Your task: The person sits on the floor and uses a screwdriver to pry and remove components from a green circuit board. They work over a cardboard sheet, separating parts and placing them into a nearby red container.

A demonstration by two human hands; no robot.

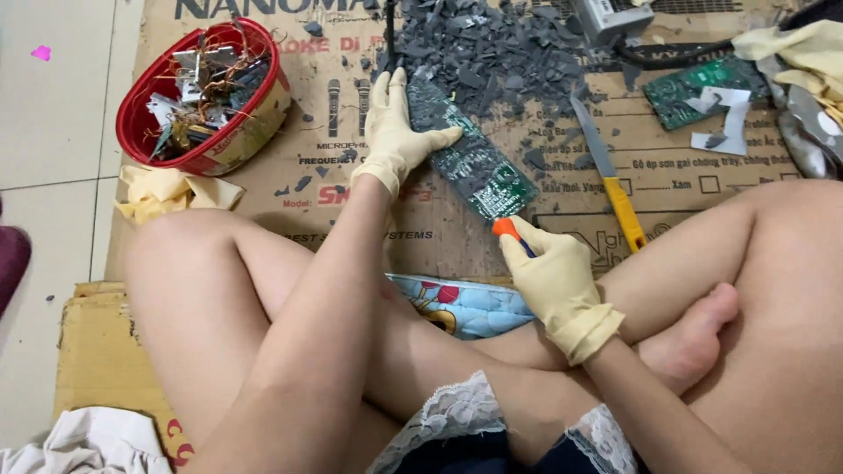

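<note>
— What are the fingers doing right now?

— The right hand (555, 279), in a cream rubber glove, is clenching around a tool with an orange handle (506, 229); the fingers are wrapping it fully, and the working tip is pressing at the near end of the green circuit board (470, 156). I cannot tell what kind of tip it has, since the glove is hiding it.

— And the other?

— The left hand (395, 132), also gloved, is lying flat with fingers stretched out, pinning the far half of that board onto the cardboard sheet (421, 237). It is gripping nothing, only pressing down.

— Where could this be going wrong?

— My guess: the tool is pointing up the board towards the left hand, so a slip could be sending the tip towards the thin glove. The board is also lying slanted, and may be skidding under the push.

— Anything else nearby?

— A knife with a yellow handle (608, 175) is lying loose just right of the board, blade bare, near the bare knee. A pile of grey broken chips (492, 44) is spreading beyond the board, and a red bowl of metal scraps and wire (206, 92) is sitting well off to the left. A second green board (702, 88) is lying at the upper right.
</note>
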